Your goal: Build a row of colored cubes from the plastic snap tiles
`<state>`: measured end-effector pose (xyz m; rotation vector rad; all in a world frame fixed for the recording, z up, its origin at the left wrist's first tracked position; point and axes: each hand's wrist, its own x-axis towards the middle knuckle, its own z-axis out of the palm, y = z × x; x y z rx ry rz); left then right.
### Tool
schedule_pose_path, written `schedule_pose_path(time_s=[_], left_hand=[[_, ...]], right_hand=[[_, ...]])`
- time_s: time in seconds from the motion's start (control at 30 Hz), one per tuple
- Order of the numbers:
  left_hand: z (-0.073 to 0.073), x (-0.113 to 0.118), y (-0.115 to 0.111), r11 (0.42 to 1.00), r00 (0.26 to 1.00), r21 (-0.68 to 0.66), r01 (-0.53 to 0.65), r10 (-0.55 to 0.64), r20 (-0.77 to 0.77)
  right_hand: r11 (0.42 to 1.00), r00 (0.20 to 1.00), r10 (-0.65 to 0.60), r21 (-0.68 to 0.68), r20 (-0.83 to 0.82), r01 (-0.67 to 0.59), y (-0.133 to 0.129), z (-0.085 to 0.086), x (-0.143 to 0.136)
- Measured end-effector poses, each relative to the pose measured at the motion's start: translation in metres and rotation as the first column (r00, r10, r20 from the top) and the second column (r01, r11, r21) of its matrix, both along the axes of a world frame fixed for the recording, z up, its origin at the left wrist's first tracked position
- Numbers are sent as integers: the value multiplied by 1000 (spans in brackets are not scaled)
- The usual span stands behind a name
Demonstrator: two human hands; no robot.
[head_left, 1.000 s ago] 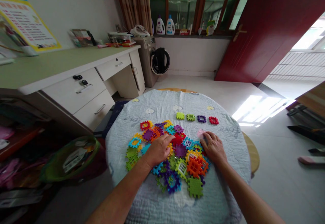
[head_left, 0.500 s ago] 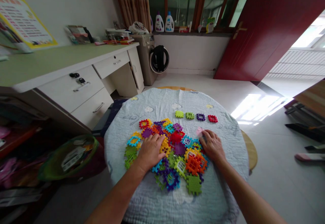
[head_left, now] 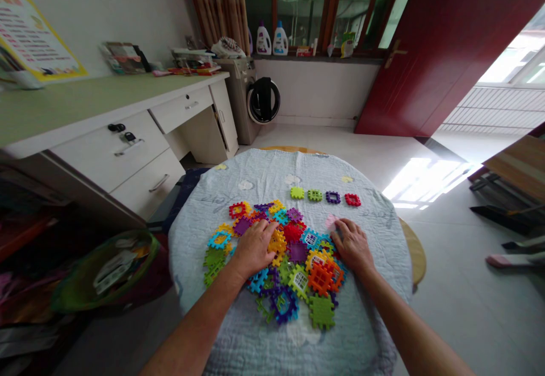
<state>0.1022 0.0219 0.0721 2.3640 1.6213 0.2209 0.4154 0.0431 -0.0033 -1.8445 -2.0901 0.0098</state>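
A pile of colourful plastic square pieces lies on a round table with a pale blue cloth [head_left: 272,171]. My left hand [head_left: 255,245] rests on the pile's left part, fingers spread, beside a yellow piece [head_left: 277,241]. At the pile's right edge lies my right hand [head_left: 351,242], palm down with fingers apart, near a blue window piece [head_left: 311,238]. Neither hand grips a piece. Orange [head_left: 320,278] and green [head_left: 322,311] pieces sit nearest me. Beyond the pile is a row: light green [head_left: 297,192], green window [head_left: 315,195], purple [head_left: 332,197] and red [head_left: 352,199] pieces.
A desk [head_left: 106,100] with drawers stands at the left, above a green-rimmed basket [head_left: 63,302]. Behind the table are a washing machine [head_left: 240,100] and a red door [head_left: 409,58]. A stool's edge [head_left: 415,251] shows at the table's right.
The whole view has shifted slightly, so the table and pile appear a little further left. Both hands remain in nearly the same places on the pile.
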Motion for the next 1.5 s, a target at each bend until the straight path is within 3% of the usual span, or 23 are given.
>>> schedule_pose_path(time_s=[0.2, 0.33, 0.53, 0.7, 0.77, 0.93, 1.03, 1.23, 1.37, 1.5], left_hand=[[0, 5, -3, 996, 997, 88, 32, -37, 62], [1, 4, -3, 999, 987, 48, 10, -17, 157], [3, -3, -6, 999, 985, -10, -40, 41, 166], [11, -9, -11, 994, 943, 97, -46, 12, 332], [15, -11, -14, 996, 930, 79, -51, 18, 366], [15, -6, -27, 995, 958, -70, 76, -53, 283], [8, 4, -30, 986, 958, -66, 154, -132, 256], [-2, 9, -13, 997, 982, 38, 72, -77, 170], [-3, 8, 0, 993, 991, 7, 120, -120, 53], [2, 9, 4, 994, 988, 30, 109, -112, 104]], right_hand=[[1000, 1000, -4, 9, 10, 4, -1, 2, -1], [1000, 1000, -6, 11, 0, 6, -2, 3, -2], [1000, 1000, -2, 1, -9, 2, -2, 4, -2], [1000, 1000, -4, 0, -6, 4, -2, 4, -2], [1000, 1000, -5, 3, -1, 5, -2, 4, -2], [1000, 1000, -1, 13, -4, 1, -1, 2, -1], [1000, 1000, 1, 16, -13, -1, -1, 1, -1], [1000, 1000, 3, 16, -20, -3, -1, 1, -1], [1000, 1000, 1, 12, -19, -1, -1, 2, -1], [1000, 1000, 3, 10, -17, -3, -1, 1, -1]])
